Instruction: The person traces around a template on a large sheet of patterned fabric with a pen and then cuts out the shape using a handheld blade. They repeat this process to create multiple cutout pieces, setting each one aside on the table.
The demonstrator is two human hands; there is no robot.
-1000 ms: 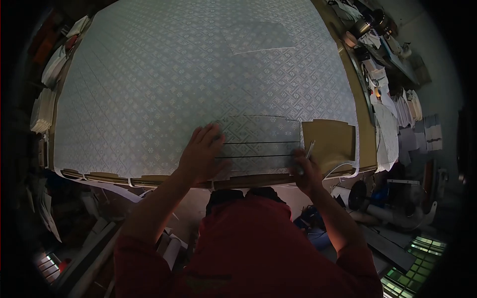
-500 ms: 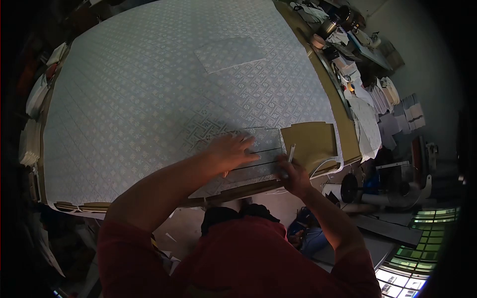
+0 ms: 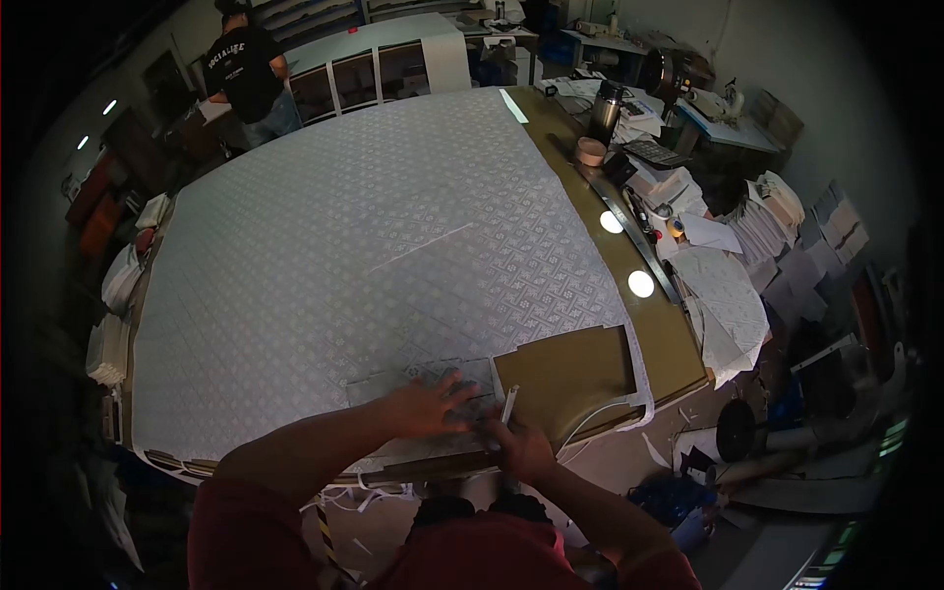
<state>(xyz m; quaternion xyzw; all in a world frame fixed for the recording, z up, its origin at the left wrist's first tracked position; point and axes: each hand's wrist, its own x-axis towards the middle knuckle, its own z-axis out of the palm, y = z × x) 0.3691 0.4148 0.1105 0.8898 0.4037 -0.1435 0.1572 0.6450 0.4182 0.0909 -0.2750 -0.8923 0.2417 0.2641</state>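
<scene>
At the table's near edge, a left hand (image 3: 429,405) lies spread flat on a cut fabric piece (image 3: 413,379) atop patterned cloth (image 3: 344,246); the right hand (image 3: 519,448) grips a white marker (image 3: 508,404) just beside it.

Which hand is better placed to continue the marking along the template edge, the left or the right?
Probably the right hand: it grips the white marker at the template edge. The left hand lies flat on the template, holding it on the patterned fabric.
</scene>
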